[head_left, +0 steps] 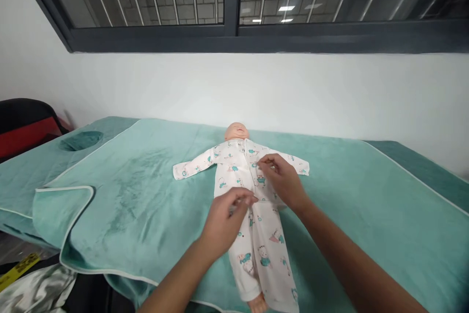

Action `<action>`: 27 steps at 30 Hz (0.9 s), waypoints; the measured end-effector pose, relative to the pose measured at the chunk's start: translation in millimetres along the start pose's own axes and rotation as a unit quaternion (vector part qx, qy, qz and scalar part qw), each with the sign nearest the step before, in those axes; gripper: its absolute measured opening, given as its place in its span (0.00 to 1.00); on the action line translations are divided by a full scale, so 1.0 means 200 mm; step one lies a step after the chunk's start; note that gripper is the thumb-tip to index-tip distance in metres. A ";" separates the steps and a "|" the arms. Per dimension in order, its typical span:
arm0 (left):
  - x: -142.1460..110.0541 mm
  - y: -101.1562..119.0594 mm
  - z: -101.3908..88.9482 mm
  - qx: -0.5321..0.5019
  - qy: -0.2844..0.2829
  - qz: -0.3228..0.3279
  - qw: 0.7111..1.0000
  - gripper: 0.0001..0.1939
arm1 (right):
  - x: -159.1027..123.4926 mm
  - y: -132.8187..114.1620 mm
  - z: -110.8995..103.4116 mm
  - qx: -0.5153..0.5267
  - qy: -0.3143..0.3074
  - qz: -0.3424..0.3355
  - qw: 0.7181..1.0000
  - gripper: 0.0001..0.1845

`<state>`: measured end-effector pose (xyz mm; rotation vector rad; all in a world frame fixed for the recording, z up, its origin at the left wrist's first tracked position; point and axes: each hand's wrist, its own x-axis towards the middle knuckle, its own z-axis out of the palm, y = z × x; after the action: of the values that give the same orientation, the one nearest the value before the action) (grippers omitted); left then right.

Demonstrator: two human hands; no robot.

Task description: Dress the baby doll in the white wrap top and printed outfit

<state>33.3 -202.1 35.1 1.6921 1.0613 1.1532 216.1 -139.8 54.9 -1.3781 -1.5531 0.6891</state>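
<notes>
A baby doll (236,131) lies face up, its head toward the wall. It wears a white long-sleeved baby shirt (231,169) with teal and pink animal prints, and matching trousers (262,249). The shirt's front opening runs down the chest. My left hand (227,218) is at the shirt's lower front edge, thumb and index finger pinched together at the cloth. Over the chest, on the right side of the opening, my right hand (284,178) has its fingers curled and thumb and fingertips close together; what lies between them, if anything, is hidden. One bare foot (258,303) shows below a trouser leg.
A teal cover (146,196) with white piping spreads over the bed, with a folded-back corner (62,210) and a round hole (81,140) at left. Behind stand a white wall (256,88) and a dark-framed window (230,34). Crumpled cloth (40,288) lies lower left.
</notes>
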 end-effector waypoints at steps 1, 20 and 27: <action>0.03 0.01 -0.03 -0.044 0.020 -0.018 0.999 0.10 | 0.06 0.00 0.02 -0.042 0.014 -0.014 0.999 0.11; 0.93 -0.07 -0.15 -0.047 0.042 -0.162 0.985 0.02 | 0.62 0.12 0.17 -0.057 -0.045 0.008 0.997 0.14; 0.95 -0.14 -0.04 -0.211 0.117 -0.149 0.959 0.06 | 0.63 0.14 0.21 0.128 -0.026 0.050 0.990 0.13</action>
<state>64.4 -14.6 63.0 1.0461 1.0756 1.2905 198.1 -4.9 46.3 -1.2588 -1.3872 0.9587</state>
